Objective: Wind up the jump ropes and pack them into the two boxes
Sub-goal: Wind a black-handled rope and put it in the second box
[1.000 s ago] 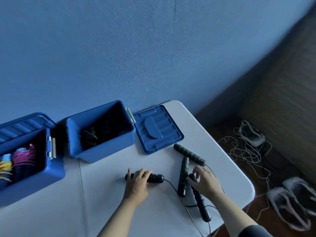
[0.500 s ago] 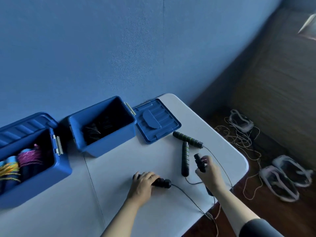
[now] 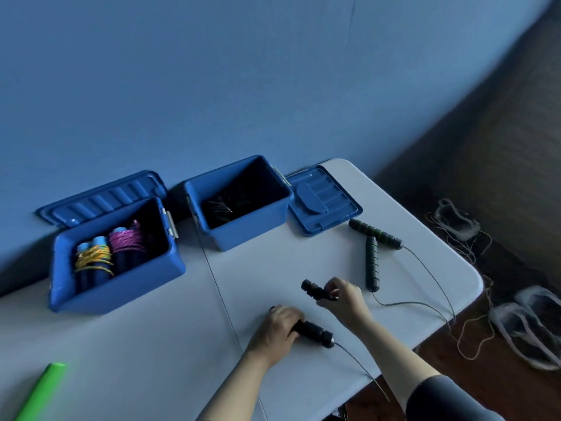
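Note:
My left hand [image 3: 280, 325] grips one black jump-rope handle [image 3: 315, 332] lying on the white table [image 3: 127, 344]; its thin cord runs off the front edge. My right hand [image 3: 343, 297] holds the matching black handle [image 3: 315, 291] lifted just above the table. A second rope's two green-ringed handles [image 3: 372, 264] [image 3: 375, 233] lie to the right, their grey cord [image 3: 431, 268] trailing over the edge. Two open blue boxes stand at the back: the left box [image 3: 115, 284] holds wound coloured ropes, the right box [image 3: 243, 229] holds dark wound ropes.
The right box's lid [image 3: 323, 202] lies flat beside it; the left box's lid [image 3: 100, 199] leans on the blue wall. A green stick [image 3: 41, 390] lies at the front left. Slippers [image 3: 528, 326] and loose cord lie on the floor right of the table.
My right hand has picked up the black handle and carried it left, toward my left hand. My left hand stays on its handle. The view has shifted, bringing the boxes rightward.

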A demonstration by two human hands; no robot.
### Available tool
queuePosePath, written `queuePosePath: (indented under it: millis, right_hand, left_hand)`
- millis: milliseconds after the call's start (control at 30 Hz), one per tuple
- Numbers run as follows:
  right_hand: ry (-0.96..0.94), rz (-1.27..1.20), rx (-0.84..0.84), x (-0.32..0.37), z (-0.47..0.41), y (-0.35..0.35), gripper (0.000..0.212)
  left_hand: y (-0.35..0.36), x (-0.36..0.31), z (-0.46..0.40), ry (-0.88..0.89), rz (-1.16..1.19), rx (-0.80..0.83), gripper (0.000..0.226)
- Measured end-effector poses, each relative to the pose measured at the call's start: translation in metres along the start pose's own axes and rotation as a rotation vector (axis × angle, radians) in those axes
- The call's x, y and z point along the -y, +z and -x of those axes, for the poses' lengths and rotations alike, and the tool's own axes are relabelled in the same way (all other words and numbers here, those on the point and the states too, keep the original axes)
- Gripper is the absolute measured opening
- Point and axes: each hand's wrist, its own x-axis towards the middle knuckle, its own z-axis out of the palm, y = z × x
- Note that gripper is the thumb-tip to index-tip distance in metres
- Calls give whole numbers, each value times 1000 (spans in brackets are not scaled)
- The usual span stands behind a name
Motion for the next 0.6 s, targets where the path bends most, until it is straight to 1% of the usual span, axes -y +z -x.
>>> queuePosePath:
  millis: [100,167,233,300,367,433,533,600]
  right_hand:
    - [34,-1,28,10,0,19,25]
    - [44,34,79,11,1,28,21]
    - [29,75,116,9,4,33,22]
    - [35,37,109,6,9,33,20]
    - [27,6,96,0,13,27,21]
    - [6,84,142,-11,15,14,33]
    - [61,108,370,-27,20,-9,55]
    - [29,164,460,-38,21,-19,75]
  left_hand:
    - [-2,-5,3,-37,-23,36,30]
    - [-3,-11,1,-100,-76,80,37]
    - [-4,-13,-1,-158,-117,111,44]
    - [-5,-13,-4,-134,-134,113,50]
    - [-8,-13,-9,-87,-157,157,49]
    - [-10,-12,-15,-62,-176,225,43]
    - [-7,-12,-23,-47,-228,279,36]
    - [-5,-13,-27,-38,-264,314,39]
